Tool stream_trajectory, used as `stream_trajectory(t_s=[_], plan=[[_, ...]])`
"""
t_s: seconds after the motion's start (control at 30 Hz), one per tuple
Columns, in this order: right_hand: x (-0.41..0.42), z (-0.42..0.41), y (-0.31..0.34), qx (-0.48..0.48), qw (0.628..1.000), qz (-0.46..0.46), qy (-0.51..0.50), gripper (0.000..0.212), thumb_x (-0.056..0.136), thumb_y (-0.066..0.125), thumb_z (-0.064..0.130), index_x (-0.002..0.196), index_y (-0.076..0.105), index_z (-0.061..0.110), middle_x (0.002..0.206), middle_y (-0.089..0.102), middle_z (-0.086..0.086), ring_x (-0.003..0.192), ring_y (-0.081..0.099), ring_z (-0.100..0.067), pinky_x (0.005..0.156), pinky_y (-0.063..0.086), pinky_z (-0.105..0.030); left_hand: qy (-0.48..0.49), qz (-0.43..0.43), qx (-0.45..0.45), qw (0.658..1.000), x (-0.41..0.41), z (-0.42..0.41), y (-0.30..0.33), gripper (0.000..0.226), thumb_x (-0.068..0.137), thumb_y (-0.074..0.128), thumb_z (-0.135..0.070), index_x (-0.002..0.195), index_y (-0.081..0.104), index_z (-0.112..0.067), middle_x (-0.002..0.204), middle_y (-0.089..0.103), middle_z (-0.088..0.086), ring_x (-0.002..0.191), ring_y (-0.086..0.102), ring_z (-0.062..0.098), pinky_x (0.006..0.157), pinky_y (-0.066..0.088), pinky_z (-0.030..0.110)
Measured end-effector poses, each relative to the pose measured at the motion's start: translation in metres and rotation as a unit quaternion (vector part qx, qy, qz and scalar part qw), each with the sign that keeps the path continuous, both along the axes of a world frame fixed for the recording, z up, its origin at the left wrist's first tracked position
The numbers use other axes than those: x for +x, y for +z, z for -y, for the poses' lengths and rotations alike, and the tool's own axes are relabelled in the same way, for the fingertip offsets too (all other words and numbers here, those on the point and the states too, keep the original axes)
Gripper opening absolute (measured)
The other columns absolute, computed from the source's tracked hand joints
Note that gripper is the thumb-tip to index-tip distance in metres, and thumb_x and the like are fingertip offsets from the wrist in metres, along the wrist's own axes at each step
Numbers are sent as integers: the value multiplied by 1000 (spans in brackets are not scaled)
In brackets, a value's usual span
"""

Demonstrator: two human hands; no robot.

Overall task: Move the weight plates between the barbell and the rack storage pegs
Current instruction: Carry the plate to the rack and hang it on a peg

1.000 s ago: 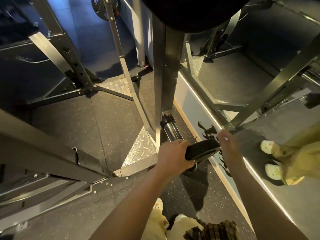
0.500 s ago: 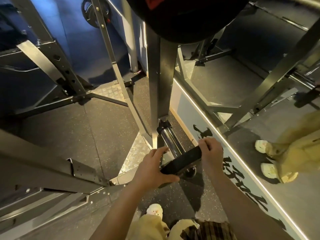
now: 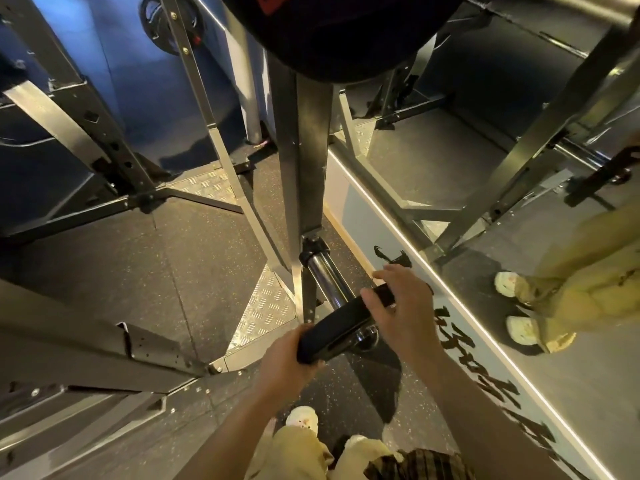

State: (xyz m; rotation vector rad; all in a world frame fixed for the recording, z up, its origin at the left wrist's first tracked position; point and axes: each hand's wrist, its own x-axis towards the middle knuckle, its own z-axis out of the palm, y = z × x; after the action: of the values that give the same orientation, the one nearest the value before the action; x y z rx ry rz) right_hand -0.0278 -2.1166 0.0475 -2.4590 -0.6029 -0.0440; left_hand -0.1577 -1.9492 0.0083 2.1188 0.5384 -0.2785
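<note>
Both hands hold a small black weight plate [image 3: 341,325], seen nearly edge-on and tilted, at the outer end of a chrome storage peg [image 3: 329,282]. The left hand [image 3: 285,358] grips the plate's lower near edge, fingers curled under it and thumb on top. The right hand [image 3: 401,306] is on the upper far edge: the thumb presses the plate's face, the other fingers are loosely spread past its rim, and whether they touch the far side cannot be told. The peg's rounded chrome tip [image 3: 367,337] shows just below the plate, between the two hands; how far the plate sits on the peg cannot be told.

Beyond the hands the peg runs bare up to its black collar on the rack's upright post [image 3: 301,161], so the sleeve ahead of the plate carries nothing. Above the hands a large dark plate [image 3: 346,32] overhangs the post.

Left of the left hand lie a checker-plate foot [image 3: 263,303] and the speckled rubber floor [image 3: 114,271], bounded by the rack's slanted steel braces. Right of the right hand, very close, is a mirrored wall [image 3: 519,358] with dark lettering along its lower strip. Below the hands are the person's own pale shoes and yellow trousers [image 3: 298,448], with open floor between them and the plate.
</note>
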Motion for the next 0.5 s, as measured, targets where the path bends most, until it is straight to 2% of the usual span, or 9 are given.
stream_trajectory(t_s=[0.07, 0.13, 0.23, 0.33, 0.4, 0.5], plan=[[-12, -9, -9, 5, 998, 44, 36, 30, 92, 41, 51, 102, 59, 29, 113, 56, 9, 114, 46, -11, 107, 34, -45, -3, -1, 4, 1000, 1, -1, 4, 53, 78, 77, -18, 112, 47, -45, 99, 57, -22, 103, 60, 8, 82, 45, 16], [-11, -14, -14, 36, 996, 81, 27, 27, 94, 41, 44, 95, 60, 26, 102, 57, 8, 107, 50, -13, 101, 38, -47, -6, -6, 9, 1000, 0, -1, 6, 52, 78, 77, -20, 114, 49, -44, 98, 58, -21, 102, 60, 8, 86, 47, 21], [2, -13, -22, 64, 991, 116, 21, 25, 95, 37, 36, 89, 57, 22, 89, 55, 7, 93, 50, -10, 93, 46, -44, -7, -3, 28, 1000, 1, -3, 15, 62, 79, 77, -24, 129, 45, -41, 112, 62, -17, 108, 58, 8, 86, 45, 19], [18, -6, -25, 87, 995, 31, -29, 29, 96, 29, 41, 87, 51, 25, 86, 54, 6, 83, 51, -10, 75, 47, -24, 6, 3, 9, 1000, 4, -4, 24, 70, 81, 76, -28, 138, 38, -38, 126, 59, -12, 117, 56, 11, 97, 46, 27], [27, 1, -26, 98, 992, -45, -58, 33, 99, 26, 40, 90, 53, 22, 86, 57, 0, 81, 55, -13, 67, 38, -14, 8, 23, 0, 1000, 9, -1, 31, 59, 82, 74, -33, 133, 43, -36, 122, 61, -11, 114, 58, 11, 95, 46, 24], [44, 18, -29, 67, 988, -127, -65, 42, 104, 22, 37, 97, 59, 18, 85, 61, -7, 83, 58, -19, 69, 42, -23, -59, 40, 78, 994, 30, 2, 50, 41, 85, 67, -44, 122, 53, -31, 110, 62, -11, 102, 59, 10, 84, 43, 18]])
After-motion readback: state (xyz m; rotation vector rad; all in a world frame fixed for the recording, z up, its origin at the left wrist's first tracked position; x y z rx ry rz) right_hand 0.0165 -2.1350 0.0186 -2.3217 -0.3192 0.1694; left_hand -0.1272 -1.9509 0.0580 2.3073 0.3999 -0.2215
